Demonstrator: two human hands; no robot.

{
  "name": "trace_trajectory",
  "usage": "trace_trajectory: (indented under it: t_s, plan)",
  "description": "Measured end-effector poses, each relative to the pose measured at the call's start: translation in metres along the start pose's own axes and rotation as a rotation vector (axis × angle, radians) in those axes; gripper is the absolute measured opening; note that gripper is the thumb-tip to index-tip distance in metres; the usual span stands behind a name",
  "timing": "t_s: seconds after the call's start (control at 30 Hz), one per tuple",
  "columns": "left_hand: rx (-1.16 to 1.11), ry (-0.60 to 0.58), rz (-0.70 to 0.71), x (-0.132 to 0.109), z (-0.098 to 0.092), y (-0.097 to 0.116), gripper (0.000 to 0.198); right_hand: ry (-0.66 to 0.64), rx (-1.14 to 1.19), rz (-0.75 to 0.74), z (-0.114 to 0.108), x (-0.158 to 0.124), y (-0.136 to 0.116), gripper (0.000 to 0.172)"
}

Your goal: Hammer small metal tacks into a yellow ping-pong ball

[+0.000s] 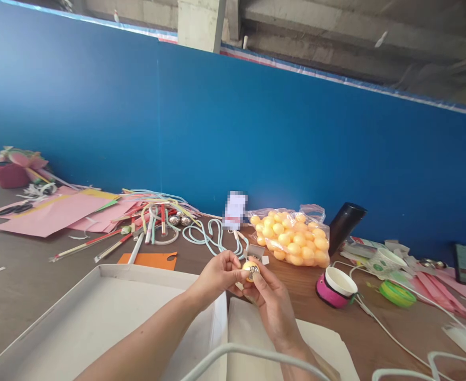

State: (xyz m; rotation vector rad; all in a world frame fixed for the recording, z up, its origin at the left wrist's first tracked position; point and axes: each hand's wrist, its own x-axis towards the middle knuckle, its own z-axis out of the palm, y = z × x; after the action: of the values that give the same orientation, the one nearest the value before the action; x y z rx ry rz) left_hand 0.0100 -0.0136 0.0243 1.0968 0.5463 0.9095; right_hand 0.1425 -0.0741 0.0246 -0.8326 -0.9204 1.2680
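My left hand [217, 276] and my right hand [270, 299] meet above the brown table's middle. Together they pinch a small orange ball [250, 267] with a little metal piece on its front. The left fingers curl round the ball's left side. The right thumb and forefinger press on the metal piece. Just behind the hands lies a clear bag of orange balls [294, 239]. A white tray [98, 312] lies below my left forearm.
Pink paper sheets [54, 211], coloured sticks, mint cords [213, 233] and silver bells [179, 219] lie at the left. A black cylinder [346, 225], a pink-and-white tape roll [334, 286], a green disc [396, 293], white cables and a phone [465, 263] are at the right. A blue wall stands behind.
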Motion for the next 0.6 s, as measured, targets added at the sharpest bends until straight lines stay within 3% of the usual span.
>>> trace_trajectory:
  t_s: [0.27,0.43,0.6]
  plan:
    - [-0.113,0.025,-0.047,-0.0022,0.0015,-0.0002,0.029,-0.038,0.144,0.016,0.0036,0.0045,0.0058,0.04]
    - [0.031,0.056,-0.058,-0.004,0.0034,-0.0003,0.034,0.031,0.113,0.016,0.0011,0.0045,0.005,0.044]
    - [0.145,0.058,-0.033,-0.0032,0.0029,-0.0023,0.038,0.018,0.054,0.009,-0.0001,0.0041,0.0049,0.042]
